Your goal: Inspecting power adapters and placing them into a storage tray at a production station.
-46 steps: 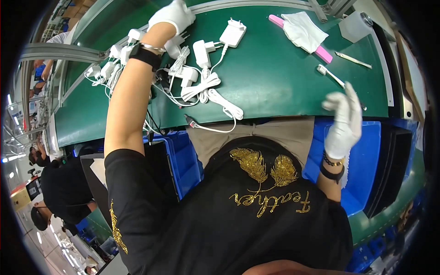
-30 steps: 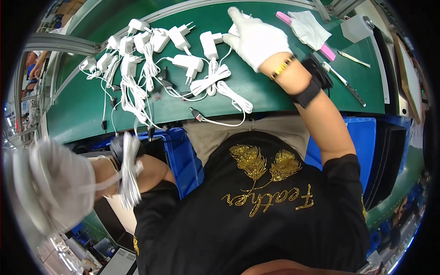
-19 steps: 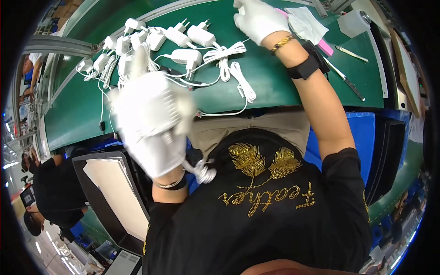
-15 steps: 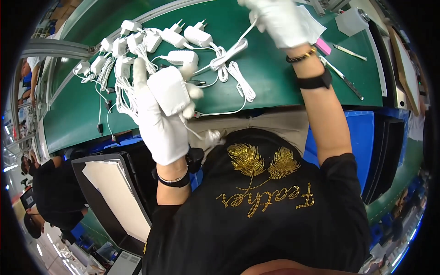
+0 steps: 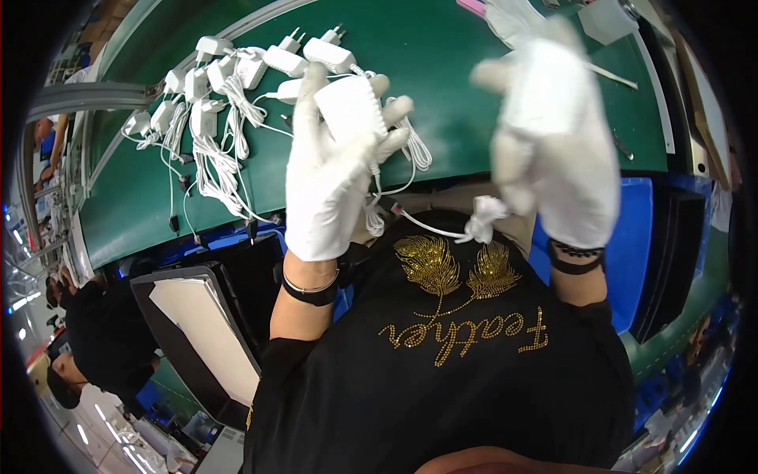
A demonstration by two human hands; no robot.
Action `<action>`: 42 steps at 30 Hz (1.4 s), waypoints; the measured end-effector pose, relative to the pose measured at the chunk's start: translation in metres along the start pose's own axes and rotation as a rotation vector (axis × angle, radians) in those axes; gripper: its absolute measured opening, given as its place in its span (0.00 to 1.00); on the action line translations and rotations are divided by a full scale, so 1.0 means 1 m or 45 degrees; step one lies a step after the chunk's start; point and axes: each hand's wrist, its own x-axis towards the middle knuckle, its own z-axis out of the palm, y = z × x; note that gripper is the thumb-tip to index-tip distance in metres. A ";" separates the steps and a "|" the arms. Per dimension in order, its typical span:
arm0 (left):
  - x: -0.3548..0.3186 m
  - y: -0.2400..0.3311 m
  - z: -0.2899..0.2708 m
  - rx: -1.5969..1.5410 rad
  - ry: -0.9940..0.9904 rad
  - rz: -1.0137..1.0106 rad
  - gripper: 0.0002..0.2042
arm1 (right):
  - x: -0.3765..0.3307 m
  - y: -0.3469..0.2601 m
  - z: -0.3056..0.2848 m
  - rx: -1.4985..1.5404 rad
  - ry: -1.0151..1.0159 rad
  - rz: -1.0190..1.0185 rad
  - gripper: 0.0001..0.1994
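Observation:
My left hand (image 5: 332, 174), in a white glove, is closed on a white power adapter (image 5: 349, 109). A tied coil of its white cable (image 5: 374, 217) hangs below, at the table's front edge. To the right, my gloved right hand (image 5: 564, 166) is smeared by motion, with its fingers around a blurred white block that looks like another power adapter (image 5: 541, 93). Beneath and left of that hand hangs a bunched white cable (image 5: 482, 220) with a dark plug end. More white adapters (image 5: 219, 75) with bundled cables lie on the green table (image 5: 442, 71) at the left.
A pink piece (image 5: 472, 7) and a translucent bag or sheet (image 5: 512, 24) lie at the far right. Behind them stands a white container (image 5: 606, 22). Blue bins (image 5: 639, 261) sit below the table's right edge. A black tray (image 5: 207, 332) holding pale sheets is at the lower left.
My right hand has come down from the far right toward me, bringing the white block and cable. The left hand, still holding its adapter, has shifted right.

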 end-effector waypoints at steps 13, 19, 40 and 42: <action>-0.007 -0.036 0.012 0.072 -0.057 -0.154 0.39 | -0.009 0.079 -0.016 -0.003 0.117 0.135 0.38; -0.013 -0.046 0.008 0.100 -0.083 -0.042 0.35 | -0.013 0.092 -0.021 -0.197 0.024 -0.094 0.35; 0.017 -0.041 0.022 0.499 -0.053 -0.178 0.45 | 0.006 0.029 -0.036 -1.277 -0.229 0.135 0.44; 0.021 -0.046 0.021 0.522 -0.038 -0.100 0.46 | 0.020 -0.004 -0.048 -1.300 -0.251 0.207 0.42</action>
